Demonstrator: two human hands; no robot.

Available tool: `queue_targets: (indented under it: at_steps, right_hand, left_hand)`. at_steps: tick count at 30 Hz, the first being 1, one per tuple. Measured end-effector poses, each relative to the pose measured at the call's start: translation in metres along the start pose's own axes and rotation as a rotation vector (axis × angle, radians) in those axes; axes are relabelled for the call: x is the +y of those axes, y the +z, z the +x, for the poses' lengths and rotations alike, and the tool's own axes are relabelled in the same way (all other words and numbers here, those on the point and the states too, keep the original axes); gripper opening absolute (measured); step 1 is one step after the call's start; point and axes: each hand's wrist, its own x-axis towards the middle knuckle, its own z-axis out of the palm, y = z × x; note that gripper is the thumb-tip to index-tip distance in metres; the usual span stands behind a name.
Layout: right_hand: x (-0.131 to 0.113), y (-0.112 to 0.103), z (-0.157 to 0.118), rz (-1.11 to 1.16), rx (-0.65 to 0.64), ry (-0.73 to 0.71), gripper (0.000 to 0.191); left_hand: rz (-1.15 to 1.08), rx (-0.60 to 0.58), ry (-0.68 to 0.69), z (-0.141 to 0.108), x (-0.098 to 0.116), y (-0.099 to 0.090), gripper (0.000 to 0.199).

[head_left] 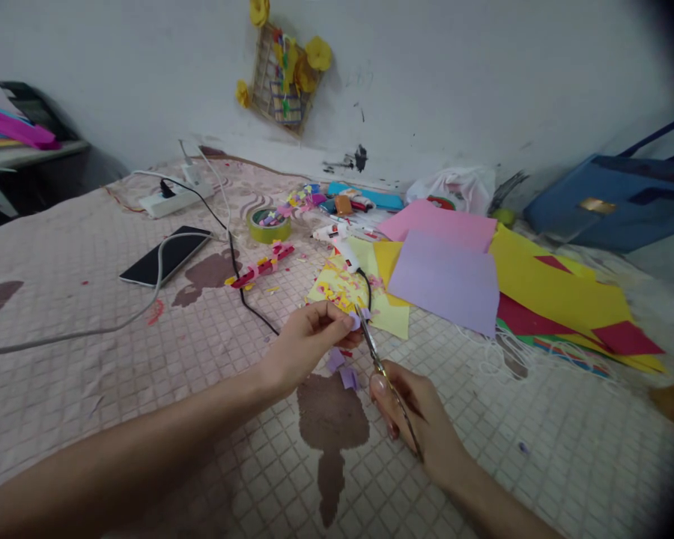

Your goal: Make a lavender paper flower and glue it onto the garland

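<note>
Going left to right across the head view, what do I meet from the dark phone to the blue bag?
Dark phone, green tape roll, left hand, scissors, lavender sheet, blue bag.

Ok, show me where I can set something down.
Bare cloth lies between the grey cable and the left forearm, and between the right hand and the white string, bar one small purple scrap. It is crowded farther back: paper scraps, tape roll, coloured sheets.
</note>
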Motion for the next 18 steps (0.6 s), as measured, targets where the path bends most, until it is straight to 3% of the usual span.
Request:
queue_targets:
  at_steps: [18]
  right_hand:
    - [0.0044, 0.0006, 0.0011, -0.028, 0.005, -0.011, 0.034]
  left_hand:
    - [-0.042, 0.008, 0.005, 0.0002, -0.0008, 0.0004, 0.017]
